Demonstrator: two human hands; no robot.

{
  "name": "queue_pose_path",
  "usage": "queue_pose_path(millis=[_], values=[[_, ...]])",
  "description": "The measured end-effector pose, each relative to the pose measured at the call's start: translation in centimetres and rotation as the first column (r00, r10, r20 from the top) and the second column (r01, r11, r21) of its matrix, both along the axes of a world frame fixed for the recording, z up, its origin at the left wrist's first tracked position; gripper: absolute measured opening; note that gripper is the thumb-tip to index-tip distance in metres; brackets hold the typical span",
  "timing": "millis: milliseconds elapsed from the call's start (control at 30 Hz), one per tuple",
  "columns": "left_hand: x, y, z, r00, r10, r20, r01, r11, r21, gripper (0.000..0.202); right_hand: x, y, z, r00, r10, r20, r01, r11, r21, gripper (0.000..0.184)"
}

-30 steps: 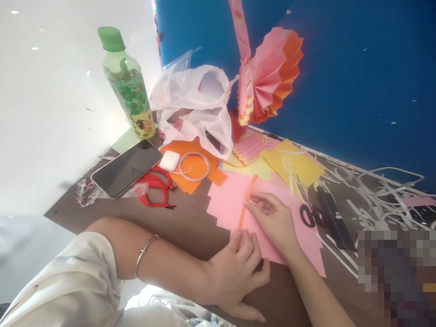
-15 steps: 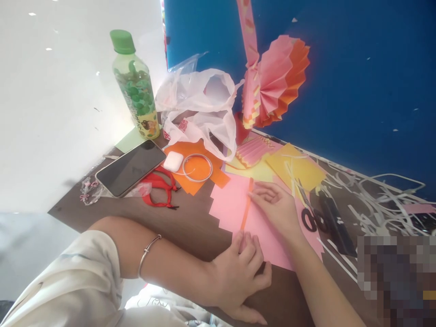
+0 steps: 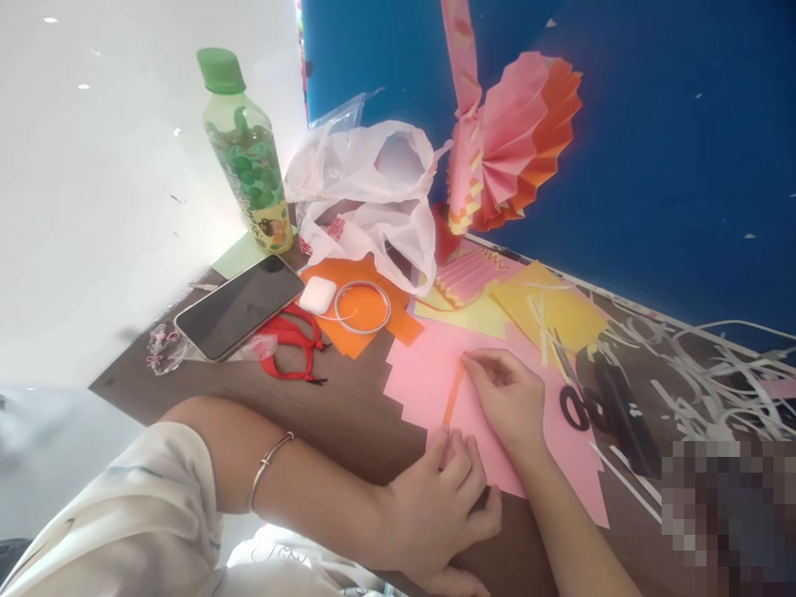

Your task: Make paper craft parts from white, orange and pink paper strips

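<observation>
A narrow orange paper strip (image 3: 453, 398) lies slanted over a pink paper sheet (image 3: 416, 377) with stepped edges. My right hand (image 3: 510, 398) pinches the strip's upper part between thumb and forefinger, its other fingers curled. Lower down, the fingertips of my left hand (image 3: 444, 497) hold the near end of the strip near the front edge of the pink sheet. The left thumb is spread away toward me. The strip's two ends are covered by my fingers. Black-handled scissors (image 3: 573, 408) rest to the right of my right hand.
Behind are a phone (image 3: 240, 307), a green-capped bottle (image 3: 245, 157), a white plastic bag (image 3: 366, 166), orange paper (image 3: 407, 329), yellow paper (image 3: 547, 307) and red cord (image 3: 289, 352). A pleated pink-and-orange paper fan (image 3: 522, 141) stands by the blue partition (image 3: 672, 166). White paper strips (image 3: 715, 390) clutter the right.
My right hand has shifted slightly down along the strip, and no orange end shows above its fingertips now. My left hand stays nearly in place. The view has shifted a little.
</observation>
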State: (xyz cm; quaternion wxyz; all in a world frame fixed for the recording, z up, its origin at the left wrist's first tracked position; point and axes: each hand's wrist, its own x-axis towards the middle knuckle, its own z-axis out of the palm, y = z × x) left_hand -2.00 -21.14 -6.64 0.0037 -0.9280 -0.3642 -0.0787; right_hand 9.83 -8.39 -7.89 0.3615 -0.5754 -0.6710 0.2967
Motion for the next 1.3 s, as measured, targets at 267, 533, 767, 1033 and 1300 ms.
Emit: queue_pose_path(millis=[267, 533, 767, 1033, 1300], values=[[-0.12, 0.10, 0.19, 1.000, -0.011, 0.002, 0.011, 1.000, 0.001, 0.081, 0.18, 0.30, -0.42, 1.000, 0.015, -0.012, -0.015, 1.000, -0.018, 0.016], [-0.09, 0.05, 0.12, 1.000, -0.004, -0.008, 0.004, 1.000, 0.015, 0.081, 0.00, 0.23, -0.21, 1.000, -0.006, -0.010, 0.006, 0.999, -0.037, 0.013], [-0.02, 0.00, 0.24, 1.000, -0.001, -0.008, 0.001, 1.000, -0.004, 0.082, 0.14, 0.22, -0.41, 1.000, -0.003, 0.002, 0.003, 1.000, -0.030, 0.016], [-0.10, 0.00, 0.14, 1.000, -0.003, 0.002, 0.003, 1.000, 0.009, 0.082, 0.15, 0.19, -0.51, 1.000, 0.000, -0.012, 0.000, 1.000, -0.015, 0.016], [-0.07, 0.04, 0.15, 1.000, -0.007, -0.003, 0.007, 1.000, 0.009, 0.082, 0.13, 0.24, -0.58, 1.000, 0.003, 0.019, -0.002, 1.000, -0.019, 0.016]])
